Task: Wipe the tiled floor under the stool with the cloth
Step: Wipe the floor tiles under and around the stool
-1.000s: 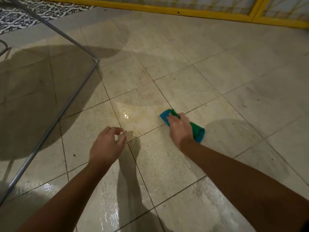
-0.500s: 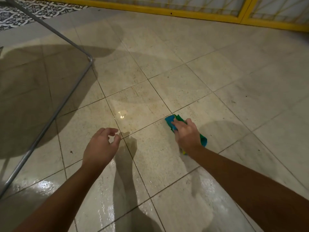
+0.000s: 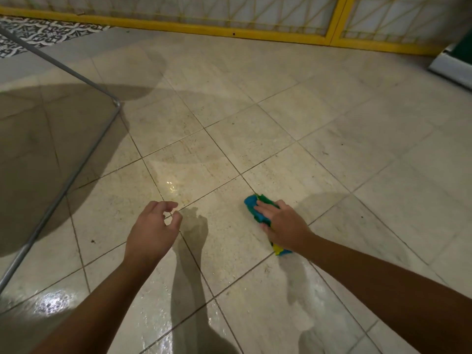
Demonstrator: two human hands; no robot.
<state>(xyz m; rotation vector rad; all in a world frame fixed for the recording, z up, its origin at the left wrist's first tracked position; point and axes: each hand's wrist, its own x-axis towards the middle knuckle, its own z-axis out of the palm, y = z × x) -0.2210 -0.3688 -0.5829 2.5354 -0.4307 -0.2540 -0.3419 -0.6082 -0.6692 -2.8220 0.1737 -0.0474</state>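
Right grip lies flat on cloth, fingers fairly straight, pressing it to floor, lower centre-right. Left grip, lower centre, loosely curled, holds nothing. Step: wiping stroke under way. Next, likely: sweep left toward stool frame, keeping pressure. Stool seat cut off at left; cloth mostly hidden under palm.

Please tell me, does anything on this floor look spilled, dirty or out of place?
No damage shows. A small dark crumb lies on a tile to the left of the left hand, not yet wiped. The near tiles shine wet. The right hand presses the cloth flat.
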